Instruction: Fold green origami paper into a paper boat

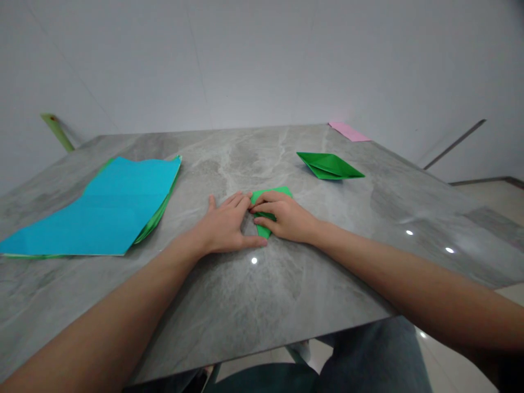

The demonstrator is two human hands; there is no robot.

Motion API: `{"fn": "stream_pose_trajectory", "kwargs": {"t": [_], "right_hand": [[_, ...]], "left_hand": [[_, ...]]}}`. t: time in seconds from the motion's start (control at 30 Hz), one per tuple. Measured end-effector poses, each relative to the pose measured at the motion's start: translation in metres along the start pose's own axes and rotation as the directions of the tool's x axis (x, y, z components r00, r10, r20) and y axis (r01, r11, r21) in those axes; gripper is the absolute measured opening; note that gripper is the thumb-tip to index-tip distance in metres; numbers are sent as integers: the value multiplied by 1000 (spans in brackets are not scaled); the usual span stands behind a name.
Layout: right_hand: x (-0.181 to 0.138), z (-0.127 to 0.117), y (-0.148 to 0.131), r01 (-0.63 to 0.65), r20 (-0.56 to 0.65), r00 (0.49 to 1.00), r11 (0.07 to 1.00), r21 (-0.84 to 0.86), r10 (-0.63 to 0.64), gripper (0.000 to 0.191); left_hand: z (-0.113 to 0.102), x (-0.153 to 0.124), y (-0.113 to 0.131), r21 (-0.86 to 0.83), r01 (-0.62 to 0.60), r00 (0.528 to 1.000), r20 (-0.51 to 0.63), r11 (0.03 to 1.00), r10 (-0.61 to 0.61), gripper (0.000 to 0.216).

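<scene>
A small piece of folded green paper lies on the table between my hands. My right hand rests over it with its fingers curled onto the paper, covering the middle. My left hand lies flat with its fingers spread; its fingertips meet the paper's left edge and its thumb reaches toward the lower corner. Beyond my right hand sits another folded green paper shape, pointed at both ends, touched by neither hand.
A stack of paper with a blue sheet on top and green sheets beneath lies at the left. Pink paper is at the far right corner by the wall. The grey marbled table ends close to my body.
</scene>
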State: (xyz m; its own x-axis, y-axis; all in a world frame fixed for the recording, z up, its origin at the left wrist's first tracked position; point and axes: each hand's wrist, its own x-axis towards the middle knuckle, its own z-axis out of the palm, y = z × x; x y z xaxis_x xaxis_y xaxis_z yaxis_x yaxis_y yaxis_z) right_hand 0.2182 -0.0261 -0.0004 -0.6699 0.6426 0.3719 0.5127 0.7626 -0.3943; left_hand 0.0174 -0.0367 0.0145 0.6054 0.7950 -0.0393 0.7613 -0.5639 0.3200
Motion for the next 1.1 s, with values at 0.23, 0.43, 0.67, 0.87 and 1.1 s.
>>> {"fn": "stream_pose_trajectory", "kwargs": {"t": [0.23, 0.43, 0.67, 0.87, 1.1], "right_hand": [[-4, -7, 3, -138, -85, 989, 974, -178, 124, 27], [-2, -9, 12, -355, -126, 933, 917, -182, 337, 29], [3, -7, 11, -468, -103, 881, 882, -57, 461, 15], [4, -3, 15, -501, -102, 858, 864, 45, 503, 11], [5, -4, 12, -516, -102, 848, 854, 66, 520, 9]], "left_hand": [[-4, -1, 2, -6, 10, 999, 36, 1000, -9, 98], [-6, -2, 1, 6, -8, 998, 58, 1000, 7, 91], [-5, -1, -1, 0, -37, 998, 55, 999, 37, 89], [-4, 0, -1, -25, -7, 998, 55, 1000, 9, 102], [-4, 0, 0, -46, 12, 999, 51, 999, -10, 108]]}}
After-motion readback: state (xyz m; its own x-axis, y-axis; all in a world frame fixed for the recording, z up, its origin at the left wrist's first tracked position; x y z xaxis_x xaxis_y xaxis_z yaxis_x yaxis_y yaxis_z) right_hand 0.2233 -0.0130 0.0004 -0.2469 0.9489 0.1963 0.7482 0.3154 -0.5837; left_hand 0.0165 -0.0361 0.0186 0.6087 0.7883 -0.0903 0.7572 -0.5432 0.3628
